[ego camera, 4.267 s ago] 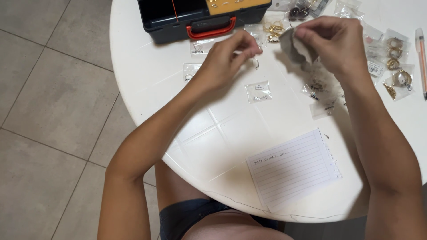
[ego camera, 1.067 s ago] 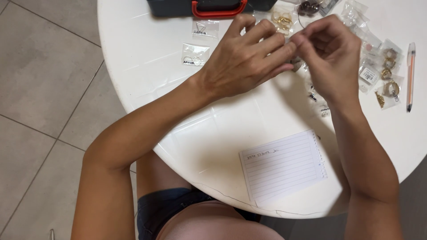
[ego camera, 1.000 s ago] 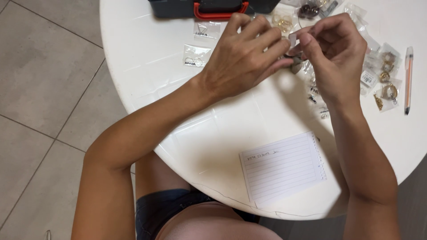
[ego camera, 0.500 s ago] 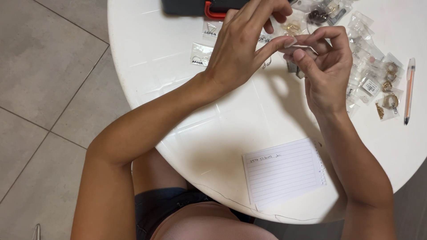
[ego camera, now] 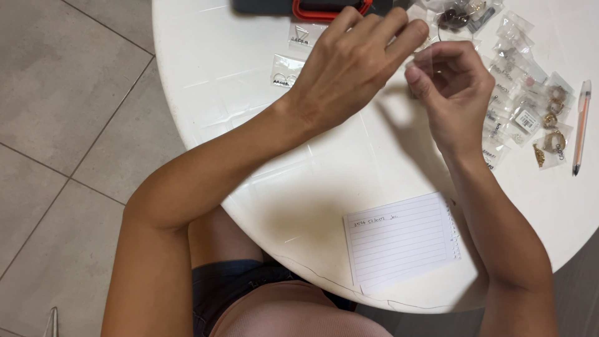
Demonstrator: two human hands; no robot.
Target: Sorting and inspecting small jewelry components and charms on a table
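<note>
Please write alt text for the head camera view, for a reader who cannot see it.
Seated at a round white table, a person's left hand and right hand pinch a small clear bag. Many small bags of jewellery, a pen and a lined note sheet lie nearby.

Bare arms, dark denim shorts [ego camera: 234,284]
</note>
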